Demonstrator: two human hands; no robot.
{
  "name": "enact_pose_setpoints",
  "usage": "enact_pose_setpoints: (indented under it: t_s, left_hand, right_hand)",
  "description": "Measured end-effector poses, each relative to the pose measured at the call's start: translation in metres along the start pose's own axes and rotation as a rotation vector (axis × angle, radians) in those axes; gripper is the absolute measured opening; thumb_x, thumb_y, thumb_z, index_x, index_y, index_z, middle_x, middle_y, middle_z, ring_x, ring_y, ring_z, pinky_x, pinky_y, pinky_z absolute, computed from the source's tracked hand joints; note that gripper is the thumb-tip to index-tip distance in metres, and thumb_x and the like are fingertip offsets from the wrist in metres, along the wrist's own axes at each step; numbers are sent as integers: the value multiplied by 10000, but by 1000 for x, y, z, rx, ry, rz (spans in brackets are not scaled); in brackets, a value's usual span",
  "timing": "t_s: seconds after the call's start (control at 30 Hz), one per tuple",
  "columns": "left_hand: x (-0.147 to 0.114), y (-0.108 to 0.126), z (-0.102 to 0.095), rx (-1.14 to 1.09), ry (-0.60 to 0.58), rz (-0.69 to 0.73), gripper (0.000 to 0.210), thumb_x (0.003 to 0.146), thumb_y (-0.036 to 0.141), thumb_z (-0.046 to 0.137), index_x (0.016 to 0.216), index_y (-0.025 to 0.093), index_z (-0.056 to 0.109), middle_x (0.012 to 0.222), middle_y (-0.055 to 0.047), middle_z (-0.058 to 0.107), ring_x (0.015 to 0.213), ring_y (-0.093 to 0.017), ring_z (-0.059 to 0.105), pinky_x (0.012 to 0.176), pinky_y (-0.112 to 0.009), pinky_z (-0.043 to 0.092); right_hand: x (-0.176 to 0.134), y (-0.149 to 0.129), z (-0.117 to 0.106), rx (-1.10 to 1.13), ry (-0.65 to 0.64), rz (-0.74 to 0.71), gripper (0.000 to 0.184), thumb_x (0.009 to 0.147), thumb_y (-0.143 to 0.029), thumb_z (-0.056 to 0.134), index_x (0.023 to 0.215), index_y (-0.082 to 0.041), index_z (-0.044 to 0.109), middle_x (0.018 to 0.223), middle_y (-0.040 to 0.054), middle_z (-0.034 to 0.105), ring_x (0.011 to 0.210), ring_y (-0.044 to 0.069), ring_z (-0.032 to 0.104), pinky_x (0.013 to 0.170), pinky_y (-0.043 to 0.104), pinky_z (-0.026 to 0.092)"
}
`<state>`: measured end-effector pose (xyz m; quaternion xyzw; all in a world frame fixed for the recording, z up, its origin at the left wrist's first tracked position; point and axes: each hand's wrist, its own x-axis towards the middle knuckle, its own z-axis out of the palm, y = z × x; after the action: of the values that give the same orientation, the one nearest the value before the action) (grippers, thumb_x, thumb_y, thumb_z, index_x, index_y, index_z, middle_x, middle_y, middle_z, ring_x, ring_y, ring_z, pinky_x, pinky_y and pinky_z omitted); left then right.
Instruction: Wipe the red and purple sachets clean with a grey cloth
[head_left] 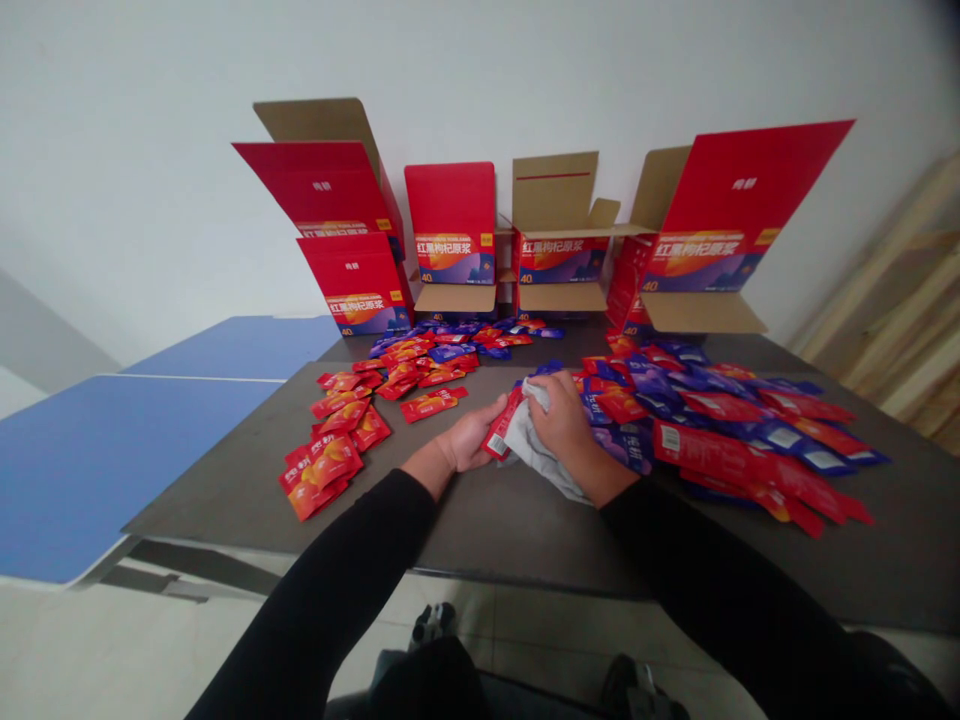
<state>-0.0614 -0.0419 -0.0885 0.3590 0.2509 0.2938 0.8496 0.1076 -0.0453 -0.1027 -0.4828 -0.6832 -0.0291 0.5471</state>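
Note:
My left hand (474,436) is closed on the near end of a red sachet (501,430), whose barcode side faces up. A crumpled light grey cloth (534,440) is bunched in my right hand (561,422) and lies against the sachet's right side, covering part of it. The cloth's lower end trails on the dark table (465,515). Close to my right hand begins a large pile of red and purple sachets (697,400). Left of my left hand lies a single red sachet (435,403), with looser red sachets (337,410) beyond it.
Several red cartons with raised flaps stand along the back wall, among them a left carton (360,290), a middle carton (454,255) and a right carton (694,262). A blue table (187,430) adjoins on the left. Wooden boards (900,300) lean at the right.

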Motion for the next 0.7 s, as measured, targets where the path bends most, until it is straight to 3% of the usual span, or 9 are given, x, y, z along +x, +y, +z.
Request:
enact_pose_setpoints:
  t_s: [0.2, 0.33, 0.5, 0.7]
  left_hand:
    - [-2, 5, -3, -49, 42, -30, 406, 1007, 453, 470, 1085, 117, 685, 916, -116, 730, 728, -204, 694, 659, -319, 548]
    - [-1, 14, -8, -144, 56, 16, 454, 1003, 481, 439, 1154, 117, 665, 996, -132, 726, 783, -225, 697, 649, -337, 553]
    - [0, 24, -11, -275, 122, 89, 427, 979, 374, 371, 1064, 86, 675, 903, -151, 705, 750, -222, 676, 590, -304, 516]
    - [5, 20, -9, -262, 167, 154, 288, 972, 314, 455, 860, 125, 642, 743, -77, 656, 618, -157, 612, 569, -260, 483]
  right_hand:
    - [4, 8, -1, -17, 57, 98, 163, 864, -182, 555, 988, -206, 658, 992, 94, 609, 994, 275, 588, 940, 465, 514]
    - [6, 11, -3, -23, 101, 126, 156, 877, -197, 558, 999, -205, 654, 983, 95, 602, 977, 276, 589, 922, 475, 524]
    - [-2, 3, -2, 91, -14, -104, 197, 897, -193, 573, 1071, -241, 653, 1036, 77, 607, 997, 249, 606, 920, 451, 546]
    - [-12, -18, -5, 192, -166, -364, 278, 915, -185, 575, 1177, -257, 636, 1079, 78, 615, 1012, 241, 610, 893, 438, 557]
